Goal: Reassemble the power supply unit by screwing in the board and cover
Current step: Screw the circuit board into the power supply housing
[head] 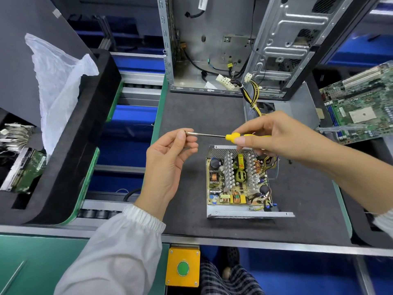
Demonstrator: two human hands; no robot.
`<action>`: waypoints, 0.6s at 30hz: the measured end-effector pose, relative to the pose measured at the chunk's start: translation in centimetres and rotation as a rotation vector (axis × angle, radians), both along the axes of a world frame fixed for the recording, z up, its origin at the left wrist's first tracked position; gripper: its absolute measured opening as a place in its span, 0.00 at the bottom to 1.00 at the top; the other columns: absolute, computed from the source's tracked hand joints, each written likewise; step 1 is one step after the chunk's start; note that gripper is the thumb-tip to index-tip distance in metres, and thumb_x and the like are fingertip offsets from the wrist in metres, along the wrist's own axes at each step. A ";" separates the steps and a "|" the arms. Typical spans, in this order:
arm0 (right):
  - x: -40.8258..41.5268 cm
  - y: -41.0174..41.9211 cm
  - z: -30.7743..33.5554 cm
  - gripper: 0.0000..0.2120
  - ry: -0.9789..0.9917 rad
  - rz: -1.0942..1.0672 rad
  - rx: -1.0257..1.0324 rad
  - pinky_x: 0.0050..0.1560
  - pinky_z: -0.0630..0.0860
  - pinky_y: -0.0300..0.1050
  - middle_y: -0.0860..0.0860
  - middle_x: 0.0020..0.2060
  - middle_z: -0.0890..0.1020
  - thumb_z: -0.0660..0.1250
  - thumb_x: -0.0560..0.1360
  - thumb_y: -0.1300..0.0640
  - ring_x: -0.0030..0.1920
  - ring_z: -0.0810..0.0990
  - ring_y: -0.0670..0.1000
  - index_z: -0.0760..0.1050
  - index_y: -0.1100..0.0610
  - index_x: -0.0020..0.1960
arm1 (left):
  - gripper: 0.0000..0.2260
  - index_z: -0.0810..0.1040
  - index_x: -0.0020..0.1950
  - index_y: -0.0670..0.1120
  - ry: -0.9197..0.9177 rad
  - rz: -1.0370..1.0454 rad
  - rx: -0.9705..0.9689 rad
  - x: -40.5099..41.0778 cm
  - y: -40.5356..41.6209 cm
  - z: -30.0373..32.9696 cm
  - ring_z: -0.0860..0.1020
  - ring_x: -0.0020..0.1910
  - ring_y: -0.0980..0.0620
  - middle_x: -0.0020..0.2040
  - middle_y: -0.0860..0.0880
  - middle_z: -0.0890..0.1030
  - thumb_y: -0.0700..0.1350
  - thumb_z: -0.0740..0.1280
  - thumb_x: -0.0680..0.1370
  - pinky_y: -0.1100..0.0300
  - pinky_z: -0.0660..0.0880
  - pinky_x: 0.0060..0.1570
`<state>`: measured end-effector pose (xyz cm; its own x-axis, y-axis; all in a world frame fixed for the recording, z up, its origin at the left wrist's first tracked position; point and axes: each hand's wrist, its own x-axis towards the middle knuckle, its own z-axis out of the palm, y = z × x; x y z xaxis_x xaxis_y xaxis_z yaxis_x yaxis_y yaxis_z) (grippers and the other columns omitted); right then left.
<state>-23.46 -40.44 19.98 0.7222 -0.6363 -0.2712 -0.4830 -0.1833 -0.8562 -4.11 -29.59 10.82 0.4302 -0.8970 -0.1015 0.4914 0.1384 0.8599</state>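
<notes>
Item: power supply unit (pixel 238 182), cover off, board (pixel 234 179) exposed in its metal tray; our landmark, lying on the dark mat (pixel 202 116). Above it we hold a yellow-handled screwdriver (pixel 229 136) level: our right hand (pixel 274 135) grips the handle, our left hand (pixel 170 160), to the unit's left, pinches the shaft tip. Behind the unit: open computer case (pixel 212 39). Right of it: motherboard (pixel 361 105). Far left: plastic bag (pixel 57 86).

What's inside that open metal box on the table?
Inside the metal box sits a yellowish circuit board with silver heat-sink fins, copper coils, black capacitors and wires. What lies under the board is hidden. The right hand covers the far corner.
</notes>
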 end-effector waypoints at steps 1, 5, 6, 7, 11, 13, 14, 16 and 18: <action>0.1 0.0 -0.1 0.08 0.021 -0.021 -0.030 0.26 0.66 0.34 0.46 0.32 0.82 0.70 0.73 0.51 0.29 0.71 0.46 0.83 0.53 0.49 | 0.09 0.81 0.53 0.39 -0.010 0.007 0.009 -0.1 0.0 -0.2 0.81 0.39 0.56 0.41 0.49 0.84 0.41 0.64 0.78 0.64 0.78 0.44; -0.1 -0.1 0.2 0.08 0.083 -0.032 -0.084 0.27 0.66 0.31 0.46 0.34 0.83 0.70 0.72 0.47 0.27 0.69 0.45 0.84 0.49 0.48 | 0.10 0.81 0.54 0.39 -0.028 -0.003 0.029 -0.4 0.1 -0.9 0.81 0.40 0.56 0.43 0.49 0.84 0.41 0.64 0.79 0.64 0.79 0.44; -0.2 -0.2 0.4 0.08 0.101 -0.022 -0.099 0.27 0.66 0.30 0.46 0.34 0.83 0.70 0.71 0.46 0.27 0.69 0.45 0.84 0.48 0.47 | 0.10 0.81 0.54 0.39 -0.027 -0.010 0.030 -0.5 0.2 -1.1 0.81 0.40 0.56 0.44 0.48 0.84 0.42 0.64 0.78 0.64 0.79 0.44; -0.2 -0.3 0.6 0.09 0.115 -0.013 -0.106 0.27 0.65 0.30 0.45 0.33 0.82 0.70 0.71 0.46 0.27 0.69 0.44 0.84 0.48 0.47 | 0.10 0.82 0.54 0.39 -0.026 -0.016 0.030 -0.5 0.2 -1.2 0.81 0.40 0.56 0.44 0.48 0.85 0.42 0.65 0.77 0.64 0.79 0.45; -0.1 -0.6 1.2 0.06 0.160 0.013 -0.128 0.23 0.61 0.29 0.43 0.23 0.75 0.71 0.71 0.47 0.23 0.66 0.41 0.83 0.47 0.45 | 0.11 0.82 0.55 0.39 -0.051 -0.046 0.034 -0.5 0.1 -1.7 0.82 0.41 0.55 0.43 0.47 0.84 0.42 0.65 0.77 0.64 0.79 0.45; 0.0 -0.8 1.4 0.05 0.166 0.018 -0.139 0.21 0.60 0.28 0.44 0.21 0.72 0.71 0.71 0.48 0.21 0.64 0.41 0.83 0.47 0.45 | 0.11 0.81 0.55 0.39 -0.058 -0.063 0.037 -0.5 0.0 -1.9 0.82 0.41 0.55 0.42 0.47 0.84 0.42 0.65 0.77 0.64 0.79 0.45; 0.0 -0.8 1.5 0.05 0.168 0.017 -0.141 0.22 0.60 0.29 0.46 0.22 0.72 0.71 0.71 0.48 0.22 0.64 0.42 0.83 0.47 0.45 | 0.11 0.81 0.56 0.39 -0.058 -0.076 0.040 -0.5 0.0 -1.9 0.82 0.41 0.55 0.42 0.47 0.84 0.42 0.65 0.77 0.64 0.79 0.45; 0.1 -0.8 1.7 0.07 0.179 0.029 -0.153 0.23 0.61 0.29 0.46 0.24 0.74 0.71 0.71 0.47 0.23 0.65 0.42 0.84 0.47 0.46 | 0.12 0.81 0.57 0.39 -0.065 -0.106 0.046 -0.3 0.1 -2.1 0.82 0.42 0.54 0.43 0.46 0.85 0.43 0.65 0.77 0.63 0.79 0.46; 0.2 -0.8 2.2 0.06 0.188 0.061 -0.175 0.24 0.62 0.28 0.42 0.24 0.76 0.71 0.71 0.48 0.23 0.67 0.41 0.83 0.48 0.46 | 0.13 0.80 0.58 0.39 -0.072 -0.121 0.057 0.0 0.2 -2.3 0.83 0.43 0.53 0.45 0.45 0.85 0.43 0.65 0.77 0.62 0.79 0.47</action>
